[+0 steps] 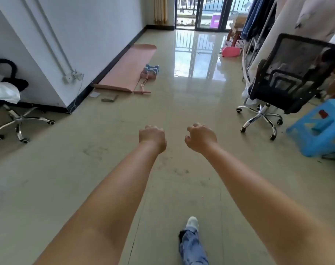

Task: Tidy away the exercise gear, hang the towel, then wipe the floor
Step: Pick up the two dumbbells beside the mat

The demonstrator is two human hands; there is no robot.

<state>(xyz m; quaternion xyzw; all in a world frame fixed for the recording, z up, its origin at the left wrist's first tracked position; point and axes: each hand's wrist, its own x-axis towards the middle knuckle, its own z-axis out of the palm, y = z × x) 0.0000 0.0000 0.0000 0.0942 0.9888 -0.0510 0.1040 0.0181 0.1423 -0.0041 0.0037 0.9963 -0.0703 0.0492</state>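
head cam: both bare arms stretched out over the glossy beige tile floor point(105, 169). left hand point(153, 137) is curled into a loose fist, holding nothing. right hand point(200, 137) has its fingers bent in like a claw, also empty. the flat pink exercise mat point(128, 67) lies well ahead along the white wall, with a pair of light blue dumbbells point(153, 68) at its right edge and a pink resistance band with handles point(142, 87) trailing off the near corner. black mesh office chair point(289, 77) and a blue plastic stool point(319, 129) on the right. can't spot a towel for sure
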